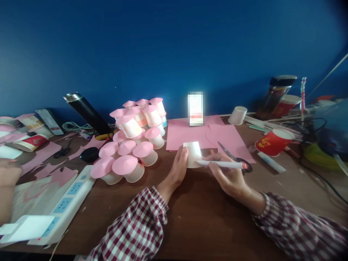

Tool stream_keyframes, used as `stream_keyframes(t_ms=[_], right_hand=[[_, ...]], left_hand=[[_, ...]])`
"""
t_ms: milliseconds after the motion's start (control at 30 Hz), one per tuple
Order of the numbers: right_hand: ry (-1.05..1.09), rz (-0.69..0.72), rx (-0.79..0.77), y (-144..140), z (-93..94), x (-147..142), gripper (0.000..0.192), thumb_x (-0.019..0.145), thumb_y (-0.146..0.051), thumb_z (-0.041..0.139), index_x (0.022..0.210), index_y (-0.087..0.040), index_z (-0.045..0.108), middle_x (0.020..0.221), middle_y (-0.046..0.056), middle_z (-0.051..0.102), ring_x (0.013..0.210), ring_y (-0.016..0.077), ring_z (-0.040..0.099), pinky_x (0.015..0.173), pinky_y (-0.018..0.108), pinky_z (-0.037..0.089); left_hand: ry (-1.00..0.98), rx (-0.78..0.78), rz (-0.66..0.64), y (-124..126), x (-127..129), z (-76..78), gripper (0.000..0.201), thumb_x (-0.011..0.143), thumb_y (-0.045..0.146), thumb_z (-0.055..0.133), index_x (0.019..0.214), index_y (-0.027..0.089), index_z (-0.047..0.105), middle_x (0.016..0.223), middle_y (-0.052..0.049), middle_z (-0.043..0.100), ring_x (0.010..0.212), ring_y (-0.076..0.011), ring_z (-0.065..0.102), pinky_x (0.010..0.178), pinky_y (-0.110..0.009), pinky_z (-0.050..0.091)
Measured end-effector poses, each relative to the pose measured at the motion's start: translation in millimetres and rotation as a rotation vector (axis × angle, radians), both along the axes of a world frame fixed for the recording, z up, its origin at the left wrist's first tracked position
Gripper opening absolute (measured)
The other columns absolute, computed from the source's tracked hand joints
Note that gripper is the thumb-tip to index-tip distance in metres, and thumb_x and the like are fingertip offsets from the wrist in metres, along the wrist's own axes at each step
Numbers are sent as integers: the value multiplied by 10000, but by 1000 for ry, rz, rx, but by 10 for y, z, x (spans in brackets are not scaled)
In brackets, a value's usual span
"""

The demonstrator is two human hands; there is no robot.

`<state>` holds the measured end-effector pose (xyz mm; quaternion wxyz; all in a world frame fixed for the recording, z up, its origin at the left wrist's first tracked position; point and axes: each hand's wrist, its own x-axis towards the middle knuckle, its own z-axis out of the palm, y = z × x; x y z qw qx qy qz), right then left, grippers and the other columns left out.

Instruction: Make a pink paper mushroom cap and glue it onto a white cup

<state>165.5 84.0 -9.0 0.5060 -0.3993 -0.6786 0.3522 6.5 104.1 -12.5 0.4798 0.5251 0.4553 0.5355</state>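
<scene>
A white paper cup (193, 154) stands upside down in front of me, its wider end near the table. My left hand (178, 168) is closed round the cup's left side. In my right hand (227, 177) is a white marker pen (227, 165) with a red end; its left tip lies at the cup's lower right side. Whether the tip touches the cup, I cannot tell. Just behind the right hand lie scissors (228, 151) with dark handles. Pink paper sheets (185, 134) are spread beyond the cup.
Many paper cups with pink cone tops (125, 165) are stacked at left. A power strip (69, 203), a black flask (87, 112) and another person's hand (8, 188) are further left. A red paper cup (276, 141), a white cup (237, 115) and a jar (276, 96) stand at right.
</scene>
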Motion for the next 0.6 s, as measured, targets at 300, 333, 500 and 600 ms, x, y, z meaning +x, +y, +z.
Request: stream_keyframes(t_ms=[300,333,500,600], right_hand=[[-49,35,7,-9,-8,25,69,845,-213,535,870,-183,592,731,27,607,582,122,534,537,244,438],[-49,43,7,-13,-8,25,64,844,-211,534,861,-184,590,715,22,603,567,118,526,532,245,436],[17,1,15,-13,6,2,76,853,-220,529,867,-181,593,694,20,605,565,120,536,571,265,460],[13,-14,-2,-7,9,-2,101,853,-251,536,889,-178,596,751,45,622,617,144,563,568,272,470]], left_hand=[[50,70,-33,-31,-7,51,478,918,491,242,1008,152,566,978,-81,620,933,-203,548,845,-318,422],[47,68,-26,-29,-3,52,482,917,494,241,1012,151,565,985,-82,621,941,-205,549,846,-317,423],[67,58,-16,-30,-3,60,466,917,486,259,1008,156,574,1034,-81,624,966,-206,554,870,-309,418],[76,49,-21,-31,-11,61,448,919,472,271,1043,157,565,1064,-84,620,997,-210,547,888,-311,413]])
